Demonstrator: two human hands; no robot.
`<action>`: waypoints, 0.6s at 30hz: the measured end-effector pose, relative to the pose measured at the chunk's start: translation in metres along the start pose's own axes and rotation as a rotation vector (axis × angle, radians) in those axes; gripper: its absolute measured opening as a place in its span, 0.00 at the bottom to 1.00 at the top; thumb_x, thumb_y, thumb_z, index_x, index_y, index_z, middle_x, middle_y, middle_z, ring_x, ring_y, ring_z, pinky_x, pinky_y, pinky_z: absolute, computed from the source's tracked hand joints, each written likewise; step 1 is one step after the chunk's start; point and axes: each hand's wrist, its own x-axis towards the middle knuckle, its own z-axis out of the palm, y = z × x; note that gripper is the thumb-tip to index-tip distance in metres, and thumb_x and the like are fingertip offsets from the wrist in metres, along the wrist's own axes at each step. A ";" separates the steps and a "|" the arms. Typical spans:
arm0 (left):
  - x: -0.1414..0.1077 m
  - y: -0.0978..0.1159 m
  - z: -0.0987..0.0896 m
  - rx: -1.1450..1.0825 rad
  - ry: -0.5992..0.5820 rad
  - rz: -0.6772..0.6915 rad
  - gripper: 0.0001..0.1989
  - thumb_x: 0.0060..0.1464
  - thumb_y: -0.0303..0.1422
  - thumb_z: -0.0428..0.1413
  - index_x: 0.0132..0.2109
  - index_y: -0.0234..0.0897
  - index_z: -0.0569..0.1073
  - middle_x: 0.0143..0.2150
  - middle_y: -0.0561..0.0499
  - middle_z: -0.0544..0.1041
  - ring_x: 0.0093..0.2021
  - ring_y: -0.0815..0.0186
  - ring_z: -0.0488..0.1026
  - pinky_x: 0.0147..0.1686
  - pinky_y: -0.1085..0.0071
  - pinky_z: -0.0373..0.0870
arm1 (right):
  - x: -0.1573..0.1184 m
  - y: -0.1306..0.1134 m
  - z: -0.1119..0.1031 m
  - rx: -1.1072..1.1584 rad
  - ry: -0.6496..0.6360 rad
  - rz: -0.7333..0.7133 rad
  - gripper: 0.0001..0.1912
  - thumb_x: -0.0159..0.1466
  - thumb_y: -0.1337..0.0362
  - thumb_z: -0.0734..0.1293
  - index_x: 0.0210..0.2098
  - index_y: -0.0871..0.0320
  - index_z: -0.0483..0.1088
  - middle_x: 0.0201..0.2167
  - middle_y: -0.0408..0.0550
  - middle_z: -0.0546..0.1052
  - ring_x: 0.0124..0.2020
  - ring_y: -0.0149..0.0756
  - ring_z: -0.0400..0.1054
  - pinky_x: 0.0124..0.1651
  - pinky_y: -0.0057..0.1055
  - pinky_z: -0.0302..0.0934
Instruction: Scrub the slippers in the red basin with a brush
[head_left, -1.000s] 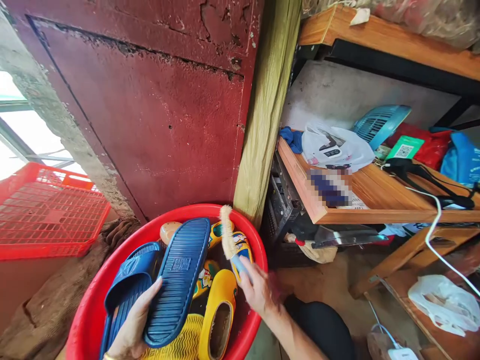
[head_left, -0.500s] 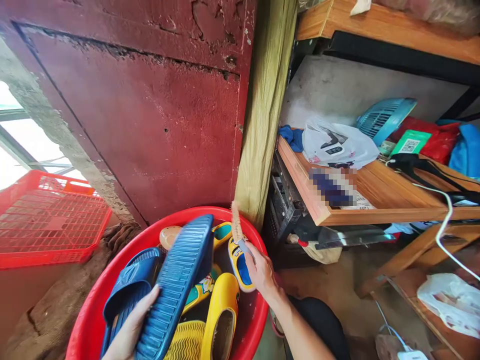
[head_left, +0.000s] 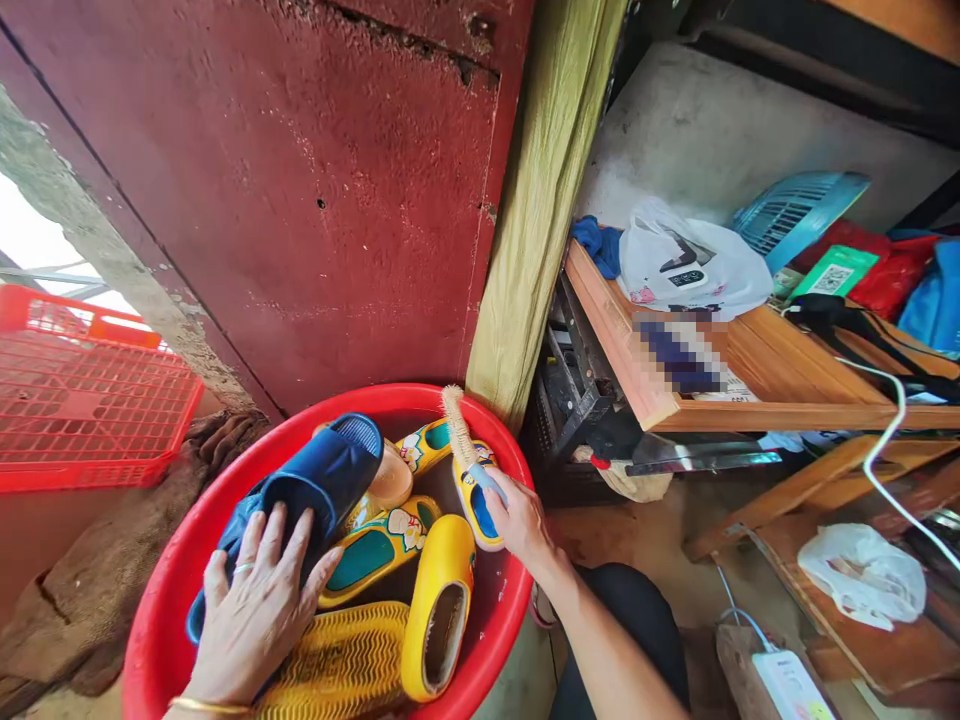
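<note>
A red basin (head_left: 507,610) holds several slippers. My left hand (head_left: 259,590) lies over a dark blue slide slipper (head_left: 330,465) at the left, back of the hand up, fingers spread. The slipper rests upright on another blue slipper (head_left: 240,522), which is mostly hidden. My right hand (head_left: 519,522) grips the grey handle of a scrub brush (head_left: 459,428), its pale bristles pointing up near the far rim. Just below the brush sits a yellow slipper with a blue inside (head_left: 478,505). Around it are a plain yellow clog (head_left: 441,610), a green-lined yellow slipper (head_left: 367,555) and an overturned yellow slipper (head_left: 337,660).
A worn red door (head_left: 360,220) stands behind the basin, beside a yellowish post (head_left: 536,230). To the left is a red plastic crate (head_left: 90,400). A wooden shelf (head_left: 787,410) on the right carries a plastic bag (head_left: 690,262) and a blue fan cover (head_left: 802,215).
My left hand has turned the blue slipper from sole-up to strap-up and lowered it onto the other blue one; its fingers have spread. The right hand still holds the brush. The view has shifted slightly.
</note>
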 end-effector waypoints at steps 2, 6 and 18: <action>0.006 0.003 0.008 0.096 0.034 0.010 0.33 0.62 0.44 0.41 0.66 0.28 0.64 0.70 0.27 0.58 0.73 0.40 0.46 0.65 0.38 0.45 | 0.001 -0.004 0.003 -0.008 -0.006 -0.011 0.20 0.69 0.62 0.60 0.57 0.56 0.72 0.50 0.52 0.80 0.50 0.41 0.75 0.56 0.35 0.68; 0.017 0.004 0.013 0.206 0.072 0.031 0.28 0.63 0.37 0.41 0.65 0.30 0.67 0.69 0.28 0.61 0.72 0.43 0.50 0.66 0.41 0.46 | 0.001 -0.007 0.007 -0.019 -0.039 -0.037 0.19 0.68 0.63 0.61 0.57 0.55 0.73 0.49 0.51 0.80 0.50 0.42 0.75 0.56 0.35 0.68; 0.002 0.009 0.028 0.195 0.124 0.123 0.26 0.60 0.29 0.44 0.62 0.31 0.70 0.70 0.31 0.61 0.74 0.49 0.45 0.68 0.43 0.38 | -0.016 0.002 -0.014 -0.008 -0.049 -0.012 0.19 0.68 0.63 0.61 0.56 0.56 0.73 0.48 0.51 0.81 0.47 0.40 0.76 0.53 0.33 0.70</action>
